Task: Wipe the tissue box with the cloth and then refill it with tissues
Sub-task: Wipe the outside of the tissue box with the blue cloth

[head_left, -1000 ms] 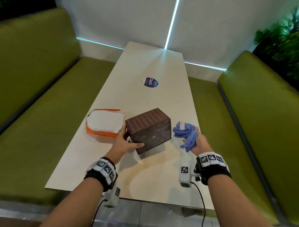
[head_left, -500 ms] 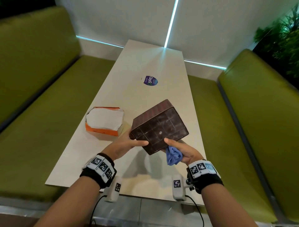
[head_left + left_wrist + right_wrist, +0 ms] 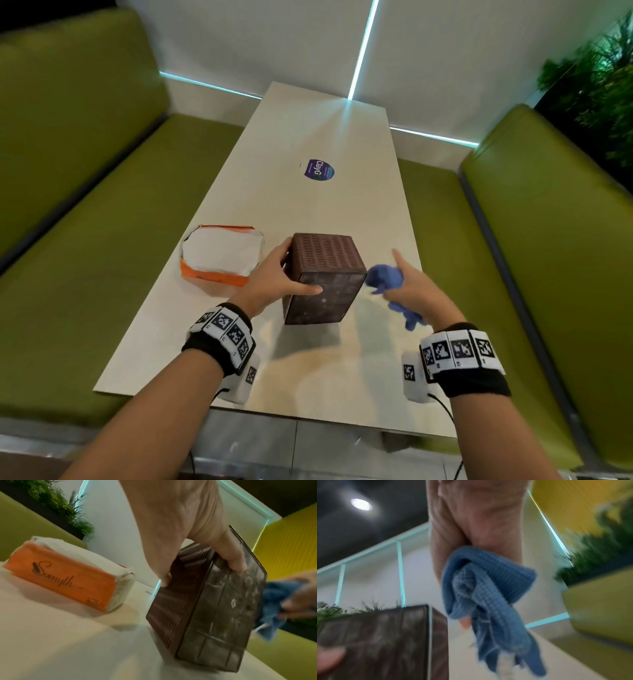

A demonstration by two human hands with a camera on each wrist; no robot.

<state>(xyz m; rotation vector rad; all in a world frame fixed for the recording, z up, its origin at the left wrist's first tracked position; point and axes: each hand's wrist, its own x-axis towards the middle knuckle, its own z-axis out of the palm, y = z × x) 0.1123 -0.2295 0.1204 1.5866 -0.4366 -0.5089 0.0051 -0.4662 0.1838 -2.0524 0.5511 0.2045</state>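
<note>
A dark brown tissue box [image 3: 323, 274] stands on the white table [image 3: 308, 370], its gridded underside [image 3: 221, 616] turned toward me and dusty. My left hand [image 3: 274, 274] grips its left side, thumb across that underside and fingers on the ribbed wall [image 3: 171, 608]. Just right of the box, my right hand [image 3: 407, 287] holds a bunched blue cloth [image 3: 385, 278], [image 3: 481, 588] clear of the box. An orange pack of white tissues [image 3: 219, 255], [image 3: 68, 577] lies on the table to the left.
Green bench seats [image 3: 85, 274] run along both sides of the table. A round purple sticker [image 3: 318, 169] sits on the tabletop further back. A plant [image 3: 596, 78] stands at the far right, and a white wall closes the far end.
The box, tipped up toward me half a second ago, is back down on the table. My right hand with the cloth has come off its underside and moved right.
</note>
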